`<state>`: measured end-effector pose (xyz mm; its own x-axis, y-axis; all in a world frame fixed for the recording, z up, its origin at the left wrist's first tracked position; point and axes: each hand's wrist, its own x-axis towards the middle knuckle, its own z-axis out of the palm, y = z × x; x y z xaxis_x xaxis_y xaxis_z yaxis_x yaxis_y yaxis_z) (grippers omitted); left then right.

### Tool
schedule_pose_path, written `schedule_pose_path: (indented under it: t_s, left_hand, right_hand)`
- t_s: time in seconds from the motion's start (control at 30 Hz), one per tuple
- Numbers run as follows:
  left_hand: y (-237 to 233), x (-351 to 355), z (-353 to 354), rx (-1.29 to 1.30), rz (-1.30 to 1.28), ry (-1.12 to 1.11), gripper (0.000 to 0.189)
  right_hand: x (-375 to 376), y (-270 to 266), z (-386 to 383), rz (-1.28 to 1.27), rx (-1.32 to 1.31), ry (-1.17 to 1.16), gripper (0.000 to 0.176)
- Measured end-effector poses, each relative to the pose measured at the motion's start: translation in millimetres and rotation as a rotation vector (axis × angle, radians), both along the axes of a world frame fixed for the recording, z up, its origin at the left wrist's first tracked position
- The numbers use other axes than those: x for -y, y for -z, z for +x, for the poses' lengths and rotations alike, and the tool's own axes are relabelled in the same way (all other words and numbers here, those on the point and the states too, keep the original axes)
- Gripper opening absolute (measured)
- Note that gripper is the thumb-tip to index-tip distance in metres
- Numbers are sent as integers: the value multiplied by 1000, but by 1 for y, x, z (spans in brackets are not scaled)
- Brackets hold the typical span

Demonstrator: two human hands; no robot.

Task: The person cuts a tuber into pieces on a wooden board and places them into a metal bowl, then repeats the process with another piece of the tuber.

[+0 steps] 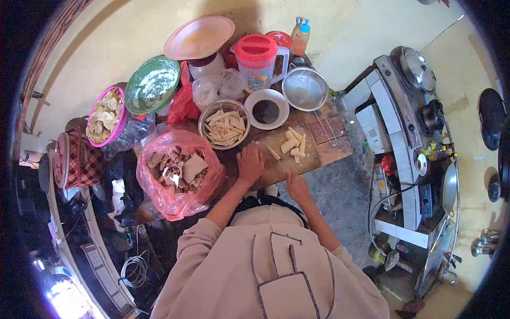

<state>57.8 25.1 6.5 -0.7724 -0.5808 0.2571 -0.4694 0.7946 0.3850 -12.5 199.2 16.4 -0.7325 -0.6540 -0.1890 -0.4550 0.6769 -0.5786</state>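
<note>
Our left hand (249, 164) lies flat on the table (332, 151), fingers together, beside the pale sticks (293, 143). On our right hand (296, 186) we cannot tell the fingers. A pink bag (159, 199) and a metal bowl (224, 125) sit close by.

The left hand (249, 164) lies palm down on the tabletop (329, 149), covering whatever is beneath it. The right hand (297, 186) is too small to show whether its fingers grip anything. The pink bag (178, 173) hides the tabletop's near left corner, and the pink plate (199, 37) covers the top of the white jar (208, 67).
</note>
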Motion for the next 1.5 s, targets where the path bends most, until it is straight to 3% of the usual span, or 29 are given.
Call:
schedule_pose_path:
  t_s: [0.07,0.27,0.37,0.77,0.97,1.17,1.5]
  left_hand:
    - [1,2,0,-17,18,20,42]
    - [2,-15,14,64,-160,158,55]
    - [0,-22,17,109,-30,184,61]
    - [4,-31,19,102,-42,148,61]
    - [5,-32,14,127,-253,200,64]
    - [-3,-31,13,81,-181,209,61]
    - [1,-22,6,92,-164,230,57]
  right_hand:
    - [4,10,0,93,-11,14,39]
    - [11,-9,-7,37,-68,-2,39]
    - [15,-18,-9,105,-7,-12,44]
    - [12,-5,-20,66,-72,-42,49]
    - [13,0,-24,153,-8,-82,47]
    - [21,-30,-19,114,22,-56,49]
    - [19,-6,-21,184,-20,-135,52]
